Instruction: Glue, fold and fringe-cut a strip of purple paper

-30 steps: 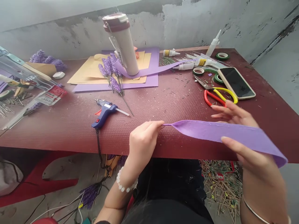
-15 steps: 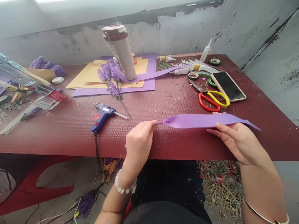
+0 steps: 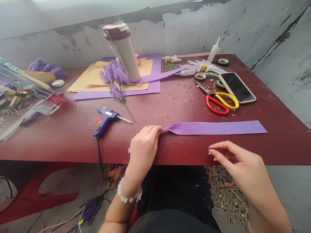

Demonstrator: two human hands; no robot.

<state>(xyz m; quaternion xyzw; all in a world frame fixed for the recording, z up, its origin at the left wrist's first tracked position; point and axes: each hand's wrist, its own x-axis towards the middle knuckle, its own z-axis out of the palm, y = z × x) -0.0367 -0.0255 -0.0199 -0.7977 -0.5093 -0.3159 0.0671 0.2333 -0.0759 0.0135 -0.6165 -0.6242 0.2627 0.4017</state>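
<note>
A purple paper strip (image 3: 218, 127) lies flat near the table's front edge, its left end gathered to a narrow twist. My left hand (image 3: 145, 145) pinches that twisted end, and a small purple bit shows at the hand's left side. My right hand (image 3: 236, 160) hovers below the strip, apart from it. Its thumb and forefinger curve toward each other with a narrow space between them and nothing visible there.
The table (image 3: 170, 106) holds a blue glue gun (image 3: 104, 123) to the left, scissors (image 3: 218, 100) and a phone (image 3: 237, 87) to the right. Behind stand a bottle (image 3: 126, 55) on papers, purple flowers (image 3: 110, 74), tape rolls (image 3: 200, 77) and glue bottles (image 3: 213, 50).
My right hand has let go of the strip and moved down toward me. The strip's right part now rests flat on the table. My left hand keeps its pinch.
</note>
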